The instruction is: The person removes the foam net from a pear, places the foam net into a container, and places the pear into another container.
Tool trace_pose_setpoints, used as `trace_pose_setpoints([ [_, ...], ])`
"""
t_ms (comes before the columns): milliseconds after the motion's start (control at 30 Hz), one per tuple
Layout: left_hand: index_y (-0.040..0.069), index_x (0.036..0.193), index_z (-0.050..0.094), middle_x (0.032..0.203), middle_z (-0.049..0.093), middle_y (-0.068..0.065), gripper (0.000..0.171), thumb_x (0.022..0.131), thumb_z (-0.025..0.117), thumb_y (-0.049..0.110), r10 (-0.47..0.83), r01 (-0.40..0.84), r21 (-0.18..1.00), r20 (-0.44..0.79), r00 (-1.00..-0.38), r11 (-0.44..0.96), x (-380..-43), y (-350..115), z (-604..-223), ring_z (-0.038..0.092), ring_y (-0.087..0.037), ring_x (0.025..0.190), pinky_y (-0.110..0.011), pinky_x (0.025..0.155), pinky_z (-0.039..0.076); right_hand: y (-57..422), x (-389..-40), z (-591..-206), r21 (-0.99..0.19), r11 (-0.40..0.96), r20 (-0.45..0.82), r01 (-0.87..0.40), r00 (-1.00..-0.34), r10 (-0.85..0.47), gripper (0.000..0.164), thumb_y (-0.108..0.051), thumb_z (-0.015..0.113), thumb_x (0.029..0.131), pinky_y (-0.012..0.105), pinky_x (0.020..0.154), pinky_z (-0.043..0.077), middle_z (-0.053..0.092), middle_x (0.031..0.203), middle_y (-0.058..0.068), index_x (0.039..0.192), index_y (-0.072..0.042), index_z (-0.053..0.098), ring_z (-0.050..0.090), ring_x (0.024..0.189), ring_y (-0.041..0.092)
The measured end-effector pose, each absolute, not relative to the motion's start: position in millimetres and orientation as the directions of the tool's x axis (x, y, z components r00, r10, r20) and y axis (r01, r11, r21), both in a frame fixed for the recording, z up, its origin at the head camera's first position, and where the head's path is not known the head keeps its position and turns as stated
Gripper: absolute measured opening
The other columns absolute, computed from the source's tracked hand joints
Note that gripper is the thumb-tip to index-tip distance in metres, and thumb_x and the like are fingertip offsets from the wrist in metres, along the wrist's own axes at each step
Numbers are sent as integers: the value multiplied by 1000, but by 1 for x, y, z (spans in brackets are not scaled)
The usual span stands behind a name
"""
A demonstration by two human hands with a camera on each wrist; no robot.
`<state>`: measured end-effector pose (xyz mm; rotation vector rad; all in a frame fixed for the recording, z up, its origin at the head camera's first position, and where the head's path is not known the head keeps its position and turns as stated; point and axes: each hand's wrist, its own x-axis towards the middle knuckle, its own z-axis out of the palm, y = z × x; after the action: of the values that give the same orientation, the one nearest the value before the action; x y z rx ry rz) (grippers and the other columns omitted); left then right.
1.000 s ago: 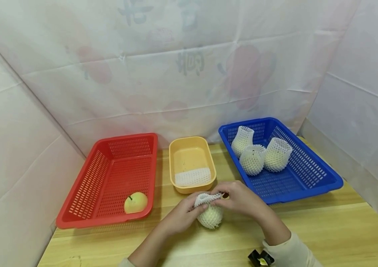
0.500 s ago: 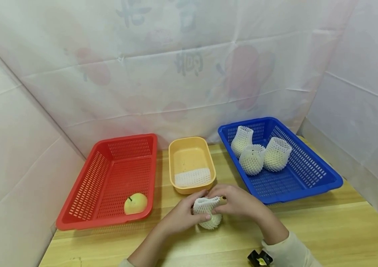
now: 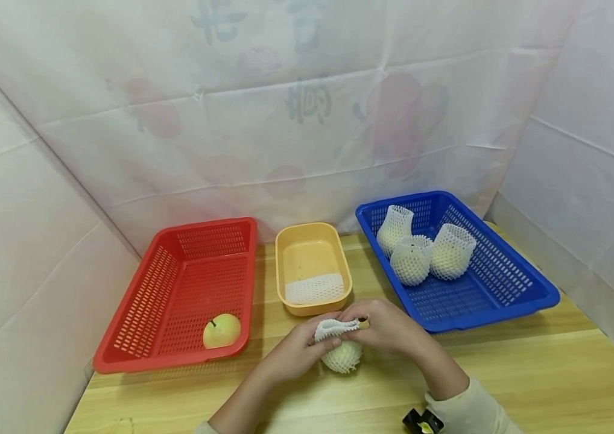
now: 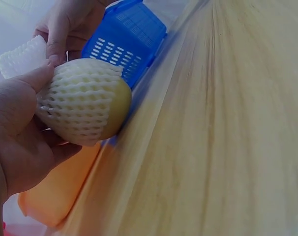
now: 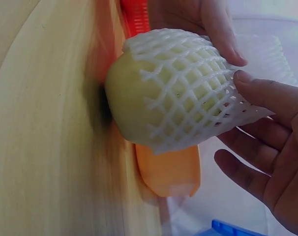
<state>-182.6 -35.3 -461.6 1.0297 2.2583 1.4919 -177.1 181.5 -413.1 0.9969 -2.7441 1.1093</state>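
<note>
In front of the person, close over the table, is a yellow pear (image 5: pixel 129 98) partly covered by a white foam net (image 5: pixel 188 83). The pear's lower end sticks out bare from the net in both wrist views. My left hand (image 3: pixel 297 354) grips the netted pear from the left, its thumb on the net and its fingers round the far side. From the right, my right hand (image 3: pixel 391 325) pinches the loose upper part of the net between thumb and fingers. The net's upper rim (image 3: pixel 334 327) stands above the pear, between the two hands.
At left, a red basket (image 3: pixel 102 355) holds one bare pear (image 3: pixel 222 331). A yellow tub (image 3: pixel 312 227) with flat foam nets (image 3: pixel 314 289) stands behind the hands. The blue basket (image 3: pixel 543 297) at right holds three netted pears (image 3: pixel 411 262). A black object (image 3: pixel 423 421) shows by the right sleeve.
Half a second ago my left thumb lay lower on the netted pear and the net's top stood wider; now the thumb is higher and the top is narrower. The baskets have not moved.
</note>
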Motion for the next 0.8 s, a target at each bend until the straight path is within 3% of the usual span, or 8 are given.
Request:
trace_pose_setpoints([
  [333, 22, 132, 52, 127, 59, 7, 35, 97, 50, 27, 668, 442, 873, 205, -716, 206, -181, -34, -459, 54, -8, 117, -28, 101, 43, 182, -176, -412, -630, 504, 294, -591, -782, -549, 12, -24, 76, 78, 23, 76, 54, 68, 89, -16, 89, -26, 72, 63, 83, 0],
  [600, 18, 127, 57, 122, 62, 3, 33, 97, 51, 30, 648, 389, 896, 168, -743, 213, -180, -34, -457, 57, -9, 113, -28, 96, 46, 186, -177, -414, -647, 541, 193, -537, -802, -565, 25, -31, 79, 75, 30, 77, 54, 65, 95, -16, 97, -27, 68, 60, 87, 2],
  [800, 24, 141, 42, 132, 55, 7, 61, 87, 64, 41, 637, 316, 910, 79, -767, 268, -181, -39, -457, 53, -9, 119, -27, 98, 44, 186, -178, -415, -616, 571, 162, -543, -797, -582, 24, -26, 79, 74, 30, 81, 52, 64, 99, -16, 96, -26, 69, 59, 92, 3],
])
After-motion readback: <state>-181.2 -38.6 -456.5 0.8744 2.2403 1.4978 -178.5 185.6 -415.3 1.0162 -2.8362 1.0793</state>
